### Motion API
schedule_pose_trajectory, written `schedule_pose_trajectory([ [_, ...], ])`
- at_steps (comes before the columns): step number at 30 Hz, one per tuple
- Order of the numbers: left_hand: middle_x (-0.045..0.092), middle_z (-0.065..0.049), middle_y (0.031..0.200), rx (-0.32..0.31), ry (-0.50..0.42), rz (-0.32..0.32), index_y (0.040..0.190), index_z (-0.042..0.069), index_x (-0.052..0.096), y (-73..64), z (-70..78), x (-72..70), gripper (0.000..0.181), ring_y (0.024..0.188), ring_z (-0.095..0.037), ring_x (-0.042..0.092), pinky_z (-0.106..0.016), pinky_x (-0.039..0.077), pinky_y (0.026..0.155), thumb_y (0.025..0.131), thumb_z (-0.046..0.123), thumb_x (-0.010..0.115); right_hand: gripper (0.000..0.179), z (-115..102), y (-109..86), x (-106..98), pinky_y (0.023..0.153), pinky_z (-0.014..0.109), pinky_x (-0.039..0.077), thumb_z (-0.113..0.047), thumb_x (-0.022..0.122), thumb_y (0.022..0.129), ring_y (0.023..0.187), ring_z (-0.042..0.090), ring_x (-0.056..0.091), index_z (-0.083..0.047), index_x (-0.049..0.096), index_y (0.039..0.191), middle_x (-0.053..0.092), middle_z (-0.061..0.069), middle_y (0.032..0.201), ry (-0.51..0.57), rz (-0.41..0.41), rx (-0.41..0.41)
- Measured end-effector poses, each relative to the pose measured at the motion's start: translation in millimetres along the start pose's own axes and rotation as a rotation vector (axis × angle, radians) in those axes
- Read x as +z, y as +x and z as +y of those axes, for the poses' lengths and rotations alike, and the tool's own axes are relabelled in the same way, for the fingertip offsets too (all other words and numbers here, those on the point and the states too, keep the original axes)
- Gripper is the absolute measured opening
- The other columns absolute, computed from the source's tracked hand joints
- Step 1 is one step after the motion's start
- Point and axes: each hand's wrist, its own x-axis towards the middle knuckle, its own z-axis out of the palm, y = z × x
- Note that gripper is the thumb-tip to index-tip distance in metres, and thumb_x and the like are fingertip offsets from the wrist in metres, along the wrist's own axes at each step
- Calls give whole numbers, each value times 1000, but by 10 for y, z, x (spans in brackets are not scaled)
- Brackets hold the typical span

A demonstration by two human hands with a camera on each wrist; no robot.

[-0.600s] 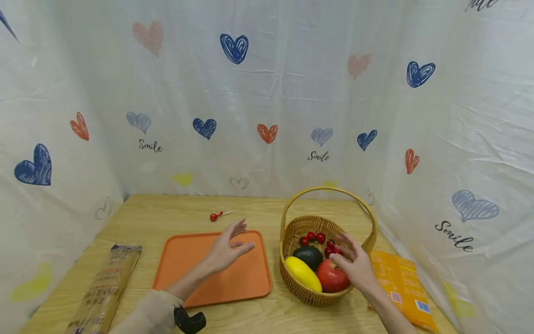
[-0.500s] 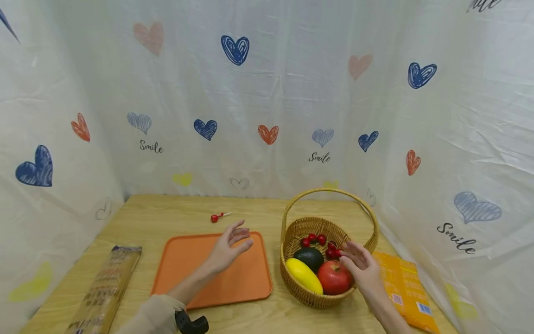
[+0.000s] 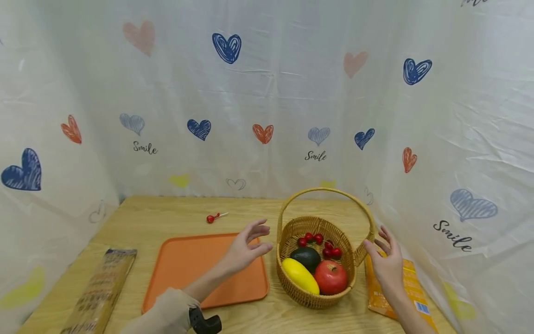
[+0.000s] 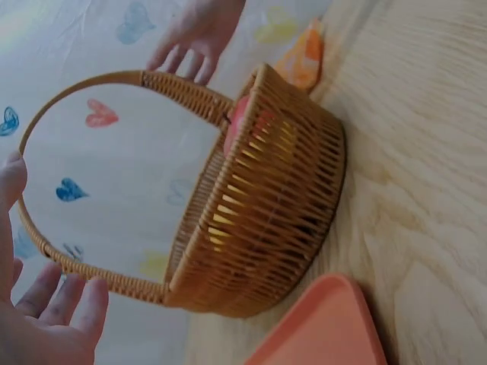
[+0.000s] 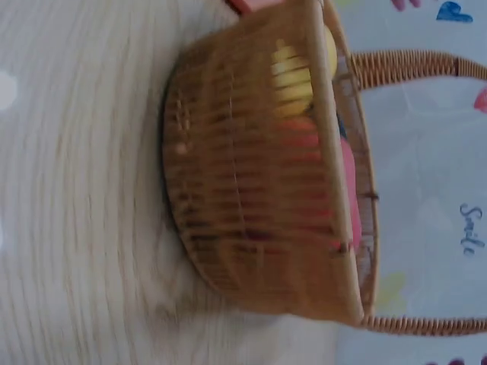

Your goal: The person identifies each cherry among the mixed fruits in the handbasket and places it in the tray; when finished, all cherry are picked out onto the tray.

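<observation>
A wicker basket [image 3: 310, 301] with a tall arched handle [image 3: 323, 189] stands on the table. Inside lie a red pomegranate [image 3: 331, 278], a long yellow fruit [image 3: 301, 276], a dark avocado [image 3: 306, 258] and several red cherries [image 3: 327, 253]. My left hand [image 3: 246, 248] hovers over the tray's right edge, left of the basket, its fingers relaxed and holding nothing. My right hand [image 3: 389, 264] is just right of the handle's right base, fingers spread and loosely bent; whether it touches the handle is unclear. The right wrist view shows the basket's side but no hand.
An orange tray [image 3: 179, 269] lies left of the basket. Behind it is a red lollipop [image 3: 210, 219] with a white stick. A long brown packet [image 3: 102, 292] lies at the left, an orange packet [image 3: 377, 299] at the right. A heart-printed curtain [image 3: 267, 93] encloses the table.
My right hand has moved right, from above the fruit to outside the basket's right side. My left hand has shifted right toward the basket. The fruit looks unmoved.
</observation>
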Motion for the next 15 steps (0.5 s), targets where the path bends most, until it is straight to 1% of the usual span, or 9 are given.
schedule_pose_trajectory([
  [2, 46, -15, 133, 8, -15, -22, 144, 14, 35, 44, 17, 71, 64, 127, -30, 42, -33, 44, 96, 89, 17, 68, 65, 11, 33, -42, 76, 7, 43, -26, 57, 96, 122, 13, 41, -18, 24, 151, 30, 10, 145, 25, -82, -5],
  [3, 46, -16, 134, 9, -20, -28, 144, 14, 35, 60, 23, 100, 64, 127, -31, 42, -31, 44, 96, 89, 17, 68, 65, 31, 45, -58, 78, 8, 44, -24, 56, 96, 121, 9, 43, -15, 23, 151, 30, 12, 145, 47, -109, -11],
  [5, 45, -19, 134, 8, -28, -38, 144, 11, 35, 88, 29, 149, 65, 127, -32, 41, -31, 45, 95, 89, 16, 68, 62, 68, 57, -73, 80, 11, 46, -23, 55, 97, 114, -2, 47, -9, 26, 150, 35, 11, 141, 95, -131, -25],
  [7, 46, -19, 134, 0, -34, -49, 145, 9, 34, 123, 34, 193, 66, 128, -33, 41, -32, 44, 96, 89, 16, 68, 59, 109, 73, -80, 81, 13, 47, -22, 54, 97, 106, -8, 51, -4, 29, 148, 40, 7, 136, 142, -137, -42],
  [9, 47, -15, 133, -8, -27, -56, 145, 9, 34, 168, 43, 242, 67, 127, -33, 41, -33, 43, 97, 88, 18, 69, 58, 122, 88, -78, 80, 14, 48, -23, 53, 97, 105, -9, 52, -2, 31, 147, 43, 3, 132, 160, -133, -57],
  [10, 48, -14, 132, -13, -25, -62, 144, 9, 34, 201, 42, 270, 67, 127, -33, 41, -35, 43, 98, 88, 19, 69, 58, 124, 95, -76, 80, 14, 48, -23, 52, 98, 105, -8, 52, -2, 30, 147, 43, 4, 132, 163, -138, -63],
  [11, 48, -14, 132, -17, -20, -66, 144, 8, 35, 221, 81, 306, 66, 127, -33, 42, -36, 42, 98, 88, 19, 69, 59, 130, 103, -73, 80, 14, 48, -24, 52, 98, 106, -8, 52, -2, 29, 148, 43, 4, 133, 158, -142, -63],
  [15, 50, -8, 131, -39, 23, -66, 142, 15, 38, 378, 18, 495, 64, 124, -26, 46, -35, 44, 97, 87, 26, 70, 61, 132, 112, -52, 79, 12, 47, -23, 49, 99, 105, -11, 49, -1, 22, 149, 37, 10, 136, 145, -162, -49],
])
